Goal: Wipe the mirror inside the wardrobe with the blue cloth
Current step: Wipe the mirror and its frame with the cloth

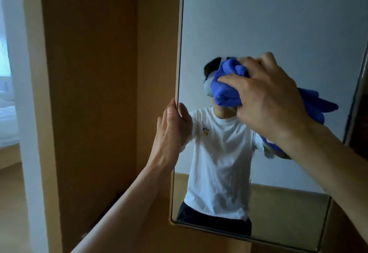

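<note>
1. Gripping the cloth in the right hand, fingers curled round the bunched blue folds, back of the hand toward the camera
2. Pressing that bunch against the mirror, about mid-height on the glass and nearer its left edge than its right
3. Trailing a loose end of cloth out past the right side of the hand and down under the wrist; touching the glass there or hanging free of it, cannot tell
4. Steadying the mirror with the left hand, fingers straight, held together and pointing up, laid along the left side of the frame; thumb not made out, so cannot tell whether hooked round the edge
5. Reaching in from the lower left with a bare left forearm and from the lower right with a bare right forearm
6. Showing in the glass a reflected person in a white T-shirt, upper part hidden behind the cloth, plus the reflected palm side of the left hand just inside the frame
7. Carrying faint wet streaks down the lower middle of the glass, over and beside the reflected shirt
8. Hanging upright in a thin pale frame with rounded lower corners
9. Backed on the left by brown wardrobe panels, meeting in an inner corner just beside the mirror
10. Farther left, a white jamb, then a bright room too blurred to read, with wooden floor below
</note>
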The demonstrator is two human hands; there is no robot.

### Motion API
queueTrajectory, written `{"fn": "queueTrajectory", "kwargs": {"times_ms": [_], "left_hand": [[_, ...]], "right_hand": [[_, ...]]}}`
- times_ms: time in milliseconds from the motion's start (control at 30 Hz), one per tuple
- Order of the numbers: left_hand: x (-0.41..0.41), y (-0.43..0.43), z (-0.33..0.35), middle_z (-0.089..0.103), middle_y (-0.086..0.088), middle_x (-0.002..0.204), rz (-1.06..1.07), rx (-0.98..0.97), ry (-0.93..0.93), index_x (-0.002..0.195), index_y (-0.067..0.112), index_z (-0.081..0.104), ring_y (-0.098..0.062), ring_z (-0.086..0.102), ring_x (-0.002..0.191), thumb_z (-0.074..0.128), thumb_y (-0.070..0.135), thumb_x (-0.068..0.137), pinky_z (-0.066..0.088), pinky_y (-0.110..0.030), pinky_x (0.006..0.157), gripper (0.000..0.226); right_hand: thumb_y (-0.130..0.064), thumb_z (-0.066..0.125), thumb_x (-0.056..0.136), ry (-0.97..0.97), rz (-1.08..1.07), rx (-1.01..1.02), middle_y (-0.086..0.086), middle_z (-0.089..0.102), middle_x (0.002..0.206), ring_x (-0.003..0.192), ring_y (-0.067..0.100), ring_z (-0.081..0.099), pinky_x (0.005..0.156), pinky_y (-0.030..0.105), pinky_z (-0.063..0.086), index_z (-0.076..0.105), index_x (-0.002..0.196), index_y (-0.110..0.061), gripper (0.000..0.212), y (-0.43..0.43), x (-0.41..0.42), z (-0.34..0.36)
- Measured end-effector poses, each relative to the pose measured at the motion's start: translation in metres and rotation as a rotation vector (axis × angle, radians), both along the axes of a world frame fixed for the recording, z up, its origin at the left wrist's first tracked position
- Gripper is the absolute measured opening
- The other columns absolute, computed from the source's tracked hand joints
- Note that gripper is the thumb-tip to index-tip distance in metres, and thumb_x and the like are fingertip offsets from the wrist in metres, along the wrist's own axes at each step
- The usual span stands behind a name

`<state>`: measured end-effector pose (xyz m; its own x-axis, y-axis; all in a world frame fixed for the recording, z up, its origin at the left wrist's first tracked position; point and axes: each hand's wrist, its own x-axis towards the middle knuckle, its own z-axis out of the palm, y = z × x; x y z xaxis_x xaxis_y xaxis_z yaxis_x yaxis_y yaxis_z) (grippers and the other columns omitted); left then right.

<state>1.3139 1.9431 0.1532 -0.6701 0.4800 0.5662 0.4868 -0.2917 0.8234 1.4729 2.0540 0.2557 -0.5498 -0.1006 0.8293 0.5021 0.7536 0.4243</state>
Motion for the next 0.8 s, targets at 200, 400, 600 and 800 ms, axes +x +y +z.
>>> {"fn": "queueTrajectory", "kwargs": {"times_ms": [200, 400, 600, 800], "left_hand": [[0.004, -0.006, 0.004, 0.050, -0.002, 0.146, 0.004, 0.035, 0.022, 0.149, 0.036, 0.041, -0.028, 0.045, 0.140, 0.017, 0.066, 0.103, 0.034, -0.058, 0.117, 0.060], [0.008, -0.016, 0.004, 0.065, -0.006, 0.098, 0.010, 0.036, 0.135, 0.089, 0.039, 0.051, -0.030, 0.063, 0.105, 0.016, 0.059, 0.106, 0.053, -0.046, 0.092, 0.044], [-0.004, -0.013, 0.002, 0.063, -0.022, 0.101, -0.117, 0.041, 0.094, 0.099, 0.003, 0.053, -0.036, 0.054, 0.097, 0.018, 0.070, 0.100, 0.046, -0.054, 0.090, 0.075], [-0.012, -0.012, -0.006, 0.060, -0.002, 0.139, -0.152, 0.086, 0.074, 0.133, 0.048, 0.054, -0.041, 0.040, 0.142, 0.018, 0.075, 0.099, 0.032, -0.063, 0.117, 0.056]], "right_hand": [[-0.008, 0.058, 0.068, 0.031, -0.029, 0.087, 0.004, 0.057, 0.105, 0.093, 0.028, 0.042, 0.070, 0.038, 0.035, 0.066, 0.101, -0.021, 0.037, -0.004, 0.000, -0.008], [-0.008, 0.059, 0.070, -0.027, -0.027, 0.133, 0.000, 0.059, 0.117, 0.099, 0.026, 0.044, 0.076, 0.040, 0.032, 0.064, 0.112, -0.029, 0.047, -0.006, 0.009, -0.011], [-0.014, 0.068, 0.076, -0.134, -0.044, 0.123, -0.005, 0.057, 0.131, 0.111, 0.026, 0.047, 0.088, 0.046, 0.042, 0.064, 0.123, -0.035, 0.051, -0.015, 0.007, -0.013], [-0.012, 0.061, 0.083, -0.081, -0.025, 0.114, -0.009, 0.053, 0.128, 0.112, 0.020, 0.043, 0.070, 0.031, 0.035, 0.056, 0.128, -0.039, 0.053, -0.027, -0.007, 0.022]]}}
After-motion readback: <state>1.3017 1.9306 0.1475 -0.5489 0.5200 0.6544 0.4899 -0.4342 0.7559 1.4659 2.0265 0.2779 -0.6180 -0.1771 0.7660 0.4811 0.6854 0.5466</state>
